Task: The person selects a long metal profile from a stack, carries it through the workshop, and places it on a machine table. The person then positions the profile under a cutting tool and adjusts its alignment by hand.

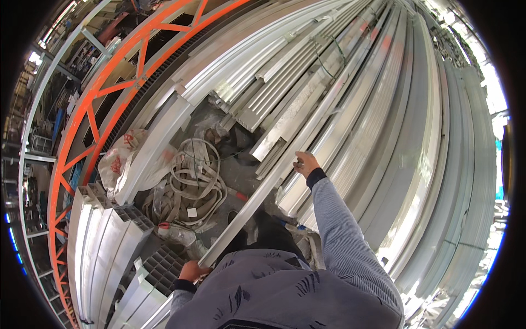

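The person stands over a big stack of aluminium profiles [383, 109], holding one long aluminium bar [274, 181] that runs slantwise from close to their body up across the pile. The left hand [193, 270] is wrapped around the bar's near end, low by the grey jacket, with the fingers curled tight under it. The right hand [304, 163], at the end of a ribbed grey sleeve, is stretched forward and closed on the same bar further along, fingers curled around its edge. The bar lies above the other lengths, its far part lost among the stacked profiles toward the top of the view. Just to the left of it, down on the floor, sits a loose coil of pale strap [197, 175], and beside that a crumpled plastic bag with red marks [123, 156]. Near the left hand, white hollow profiles [115, 236] with gridded ends lie side by side. An orange steel truss [98, 104] curves along the left side, well apart from both hands.
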Demonstrator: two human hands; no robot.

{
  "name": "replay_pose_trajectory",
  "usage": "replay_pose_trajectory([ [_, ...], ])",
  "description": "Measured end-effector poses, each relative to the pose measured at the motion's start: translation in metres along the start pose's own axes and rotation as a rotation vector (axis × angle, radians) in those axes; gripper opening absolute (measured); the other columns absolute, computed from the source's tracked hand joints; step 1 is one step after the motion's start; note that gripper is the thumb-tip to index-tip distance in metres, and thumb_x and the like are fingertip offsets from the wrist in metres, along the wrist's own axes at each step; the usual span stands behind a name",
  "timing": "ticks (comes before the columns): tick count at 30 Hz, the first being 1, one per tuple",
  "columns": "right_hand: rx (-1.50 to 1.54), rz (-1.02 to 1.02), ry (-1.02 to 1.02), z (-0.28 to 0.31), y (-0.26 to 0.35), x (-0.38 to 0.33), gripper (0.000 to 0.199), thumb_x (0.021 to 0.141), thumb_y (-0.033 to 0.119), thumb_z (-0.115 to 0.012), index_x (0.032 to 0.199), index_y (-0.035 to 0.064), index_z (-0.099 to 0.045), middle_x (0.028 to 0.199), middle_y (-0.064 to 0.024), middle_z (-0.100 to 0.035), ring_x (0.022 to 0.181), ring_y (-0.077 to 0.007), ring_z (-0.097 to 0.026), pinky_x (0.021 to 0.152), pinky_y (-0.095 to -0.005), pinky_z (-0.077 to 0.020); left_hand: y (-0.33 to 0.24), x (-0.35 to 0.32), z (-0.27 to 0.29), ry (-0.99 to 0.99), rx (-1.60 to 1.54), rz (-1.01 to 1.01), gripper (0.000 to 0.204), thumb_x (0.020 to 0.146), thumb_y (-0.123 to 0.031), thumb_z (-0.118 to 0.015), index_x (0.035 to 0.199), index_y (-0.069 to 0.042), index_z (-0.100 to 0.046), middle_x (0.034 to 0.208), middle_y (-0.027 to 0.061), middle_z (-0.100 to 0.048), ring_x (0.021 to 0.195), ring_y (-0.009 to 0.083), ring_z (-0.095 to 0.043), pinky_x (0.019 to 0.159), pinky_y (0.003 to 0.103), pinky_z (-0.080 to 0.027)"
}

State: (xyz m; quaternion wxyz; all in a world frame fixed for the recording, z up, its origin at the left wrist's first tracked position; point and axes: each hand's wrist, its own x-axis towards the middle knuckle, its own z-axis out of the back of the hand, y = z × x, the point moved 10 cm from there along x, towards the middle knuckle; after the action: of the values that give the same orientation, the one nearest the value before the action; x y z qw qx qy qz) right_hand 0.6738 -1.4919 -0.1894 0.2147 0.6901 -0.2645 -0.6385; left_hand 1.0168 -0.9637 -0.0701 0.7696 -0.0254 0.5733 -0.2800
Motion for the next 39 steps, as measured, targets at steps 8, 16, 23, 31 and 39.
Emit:
replay_pose_trajectory([
  [8, -0.854, 0.829, 0.314, -0.002, 0.062, 0.125, 0.035, 0.097, 0.023, -0.068, 0.124, 0.0029, -0.061, 0.116, -0.0146, -0.07, 0.105, -0.0251, -0.067, 0.09, -0.0372, -0.0557, -0.025, -0.03, -0.005, -0.201, 0.31, -0.009, 0.047, 0.073, -0.052, -0.084, 0.097, -0.012, -0.075, 0.085, 0.0142, -0.073, 0.084, 0.0364, -0.072, 0.077, 0.049, -0.057],
  [16, -0.114, 0.41, 0.245, 0.017, 0.098, 0.17, 0.011, 0.091, 0.016, -0.068, 0.094, 0.0071, -0.063, 0.084, -0.0059, -0.067, 0.083, -0.0209, -0.066, 0.091, -0.043, -0.0529, -0.033, -0.045, 0.017, -0.334, 0.099, 0.08, 0.033, 0.057, -0.038, -0.081, 0.077, -0.011, -0.078, 0.071, 0.0131, -0.07, 0.071, 0.0358, -0.071, 0.062, 0.049, -0.056],
  [23, -0.302, 0.233, 0.101, -0.014, 0.017, 0.137, 0.007, 0.087, 0.024, -0.07, 0.094, 0.0219, -0.068, 0.102, 0.0016, -0.063, 0.101, -0.0182, -0.057, 0.086, -0.0446, -0.0487, 0.048, -0.066, 0.044, -0.277, 0.109, 0.267, 0.036, 0.055, -0.043, -0.086, 0.075, -0.015, -0.077, 0.073, 0.0066, -0.072, 0.079, 0.0311, -0.073, 0.063, 0.047, -0.055],
  [31, -0.857, 0.782, 0.615, -0.151, -0.125, -0.102, 0.045, 0.082, 0.016, -0.076, 0.122, 0.0044, -0.058, 0.114, -0.012, -0.067, 0.108, -0.0267, -0.065, 0.101, -0.0449, -0.0542, -0.09, 0.021, 0.05, -0.378, 0.111, -0.119, 0.063, 0.055, -0.041, -0.09, 0.104, -0.009, -0.067, 0.083, 0.0126, -0.073, 0.083, 0.0357, -0.072, 0.07, 0.048, -0.055],
  [39, 0.057, -0.649, 0.577, -0.197, -0.246, -0.237, 0.04, 0.089, 0.022, -0.059, 0.116, -0.0064, -0.06, 0.123, -0.023, -0.063, 0.122, -0.0384, -0.057, 0.114, -0.0501, -0.04, -0.121, 0.069, 0.008, -0.166, 0.042, -0.162, 0.031, 0.068, -0.031, -0.076, 0.089, -0.008, -0.078, 0.09, 0.0179, -0.076, 0.087, 0.0356, -0.075, 0.079, 0.047, -0.06],
])
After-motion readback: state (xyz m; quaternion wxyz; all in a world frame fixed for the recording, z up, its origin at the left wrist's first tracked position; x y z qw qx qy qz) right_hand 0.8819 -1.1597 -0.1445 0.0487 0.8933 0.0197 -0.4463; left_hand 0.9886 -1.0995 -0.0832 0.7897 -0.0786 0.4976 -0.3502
